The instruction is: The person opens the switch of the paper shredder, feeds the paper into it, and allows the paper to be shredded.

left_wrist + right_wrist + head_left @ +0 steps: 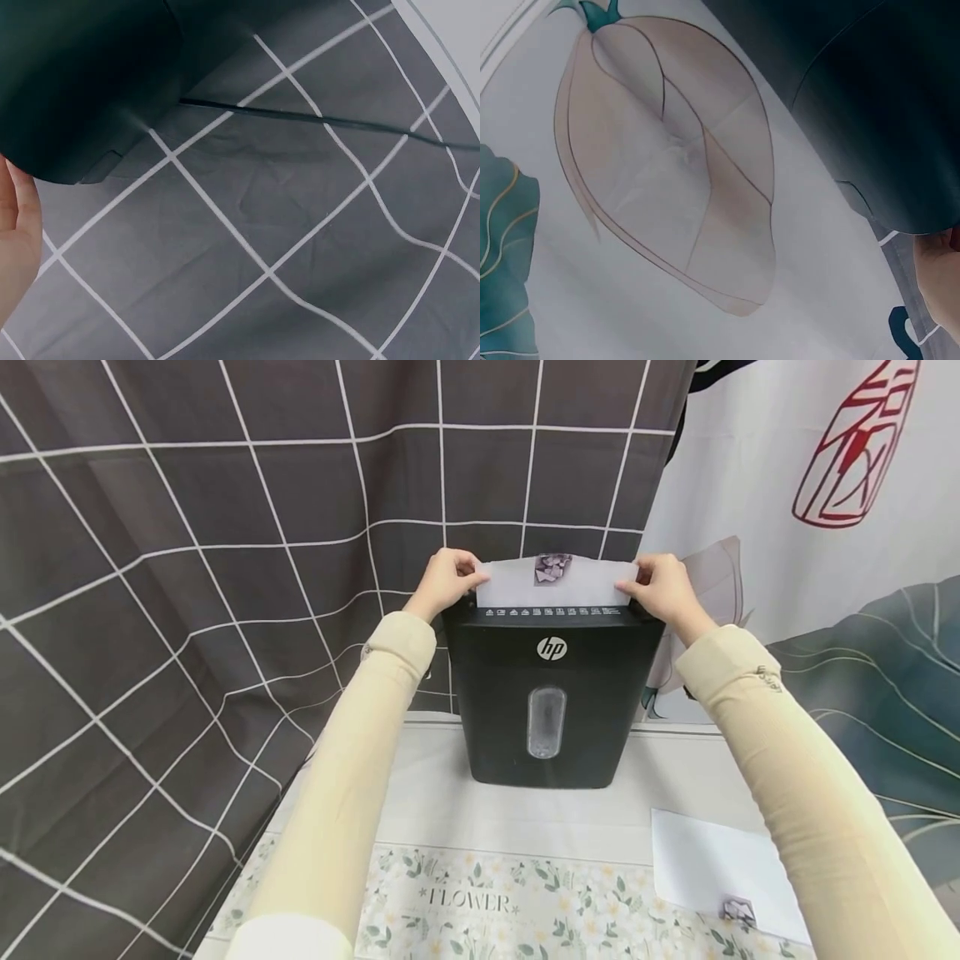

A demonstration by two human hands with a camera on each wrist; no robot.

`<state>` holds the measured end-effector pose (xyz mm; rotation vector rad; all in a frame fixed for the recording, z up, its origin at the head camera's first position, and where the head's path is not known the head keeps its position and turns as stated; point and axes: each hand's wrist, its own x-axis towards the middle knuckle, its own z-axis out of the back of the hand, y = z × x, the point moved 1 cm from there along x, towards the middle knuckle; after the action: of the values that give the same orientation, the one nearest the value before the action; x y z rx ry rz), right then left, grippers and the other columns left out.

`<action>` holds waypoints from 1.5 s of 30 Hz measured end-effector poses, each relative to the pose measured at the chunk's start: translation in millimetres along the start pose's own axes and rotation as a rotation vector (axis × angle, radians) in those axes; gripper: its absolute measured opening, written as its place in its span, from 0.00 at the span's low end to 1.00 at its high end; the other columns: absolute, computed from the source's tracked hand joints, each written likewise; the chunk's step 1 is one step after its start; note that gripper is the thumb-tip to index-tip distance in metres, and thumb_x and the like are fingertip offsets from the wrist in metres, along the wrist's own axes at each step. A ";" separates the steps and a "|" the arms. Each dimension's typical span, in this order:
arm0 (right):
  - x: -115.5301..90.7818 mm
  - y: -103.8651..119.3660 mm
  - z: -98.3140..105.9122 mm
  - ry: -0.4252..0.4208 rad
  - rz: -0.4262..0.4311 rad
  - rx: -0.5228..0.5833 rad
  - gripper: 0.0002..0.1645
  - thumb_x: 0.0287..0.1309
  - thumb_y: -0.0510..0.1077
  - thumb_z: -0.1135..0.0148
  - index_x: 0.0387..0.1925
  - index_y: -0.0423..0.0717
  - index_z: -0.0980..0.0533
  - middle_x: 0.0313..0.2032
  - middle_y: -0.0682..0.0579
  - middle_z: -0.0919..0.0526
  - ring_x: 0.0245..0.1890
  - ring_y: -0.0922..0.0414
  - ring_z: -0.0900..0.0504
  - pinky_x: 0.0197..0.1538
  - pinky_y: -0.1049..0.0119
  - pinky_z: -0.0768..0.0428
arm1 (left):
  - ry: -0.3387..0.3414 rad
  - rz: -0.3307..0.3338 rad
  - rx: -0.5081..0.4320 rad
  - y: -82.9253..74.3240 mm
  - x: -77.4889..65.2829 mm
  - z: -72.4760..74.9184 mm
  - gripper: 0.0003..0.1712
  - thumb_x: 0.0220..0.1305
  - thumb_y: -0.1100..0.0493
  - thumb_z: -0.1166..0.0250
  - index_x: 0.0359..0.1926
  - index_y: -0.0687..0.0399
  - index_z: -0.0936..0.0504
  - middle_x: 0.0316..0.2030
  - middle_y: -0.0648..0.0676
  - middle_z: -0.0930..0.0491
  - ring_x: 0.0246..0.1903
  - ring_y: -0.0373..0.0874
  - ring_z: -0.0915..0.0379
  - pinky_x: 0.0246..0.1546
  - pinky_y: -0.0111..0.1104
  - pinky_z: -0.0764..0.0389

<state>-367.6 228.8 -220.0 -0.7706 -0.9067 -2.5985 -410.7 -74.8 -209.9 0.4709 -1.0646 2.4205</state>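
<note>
A black HP paper shredder [502, 702] stands upright at the back of the table, with a clear window in its front. Over its top slot a white sheet of paper [517, 585] stands on edge, a small purple-grey picture [552, 569] at its upper middle. My left hand [447, 578] pinches the sheet's left end between thumb and fingers. At the other end my right hand [663, 589] pinches it the same way. The sheet's lower edge is hidden behind the shredder's front lip. Both wrist views show only part of each hand beside the shredder's dark side.
Another white sheet [712, 868] with a similar picture lies at the table's right, partly behind the right sleeve. A floral mat [480, 902] covers the table's front. Behind hang a dark grid curtain [300, 485] and a white printed one [757, 468]. A black cord [300, 116] runs from the shredder.
</note>
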 end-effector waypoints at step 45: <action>-11.7 12.4 -7.9 -0.053 -0.009 0.152 0.10 0.60 0.37 0.42 0.38 0.33 0.20 0.23 0.70 0.23 0.22 0.78 0.33 0.30 0.82 0.34 | 0.026 -0.009 -0.144 -1.1 -13.2 -13.7 0.09 0.60 0.64 0.36 0.41 0.63 0.17 0.31 0.59 0.15 0.26 0.44 0.20 0.31 0.26 0.22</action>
<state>-355.9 215.3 -225.8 -0.7979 -1.1104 -2.4926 -400.7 -67.3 -224.3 0.3935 -1.2128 2.3158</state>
